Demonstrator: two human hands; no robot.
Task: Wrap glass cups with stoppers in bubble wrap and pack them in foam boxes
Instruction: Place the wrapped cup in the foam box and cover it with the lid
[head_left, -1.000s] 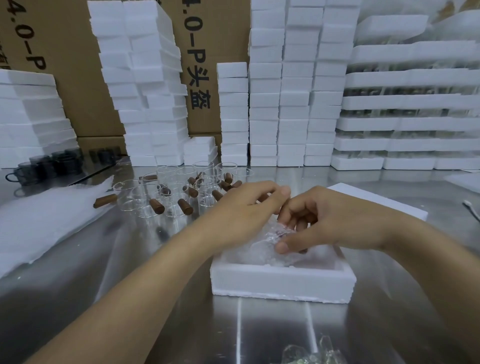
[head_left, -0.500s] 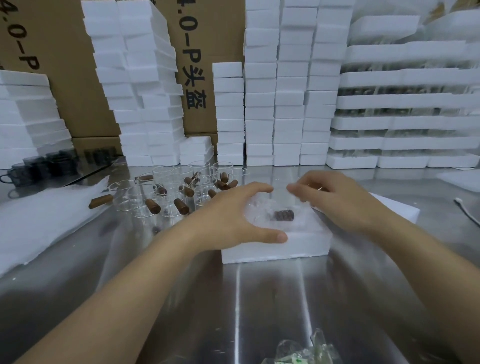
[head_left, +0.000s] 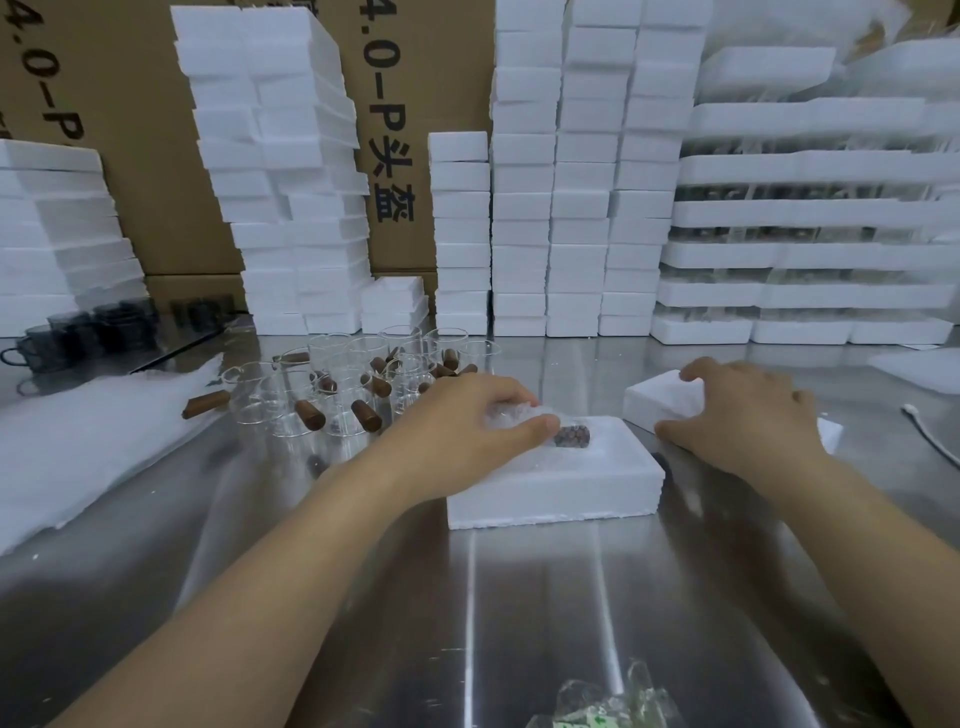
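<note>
On steel table (head_left: 519, 597), left fingers (head_left: 498, 387) clasp wrapped cup (head_left: 519, 414), right fingers (head_left: 701, 366) grip foam lid (head_left: 660, 402)

The near foam box (head_left: 556, 493) and foam lid (head_left: 660, 402) are white; the stopper (head_left: 571, 435) is dark speckled brown. The far-left cups (head_left: 78, 332) are smoky grey, the cardboard (head_left: 156, 156) brown with black lettering, and the table (head_left: 519, 597) silvery.

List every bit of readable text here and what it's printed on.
"4.0-P头盔", sideways, its top cropped: middle cardboard box.
"4.0-P", sideways, cropped: left cardboard box.
Green print on the plastic bag at the bottom edge: too blurred to read.
</note>
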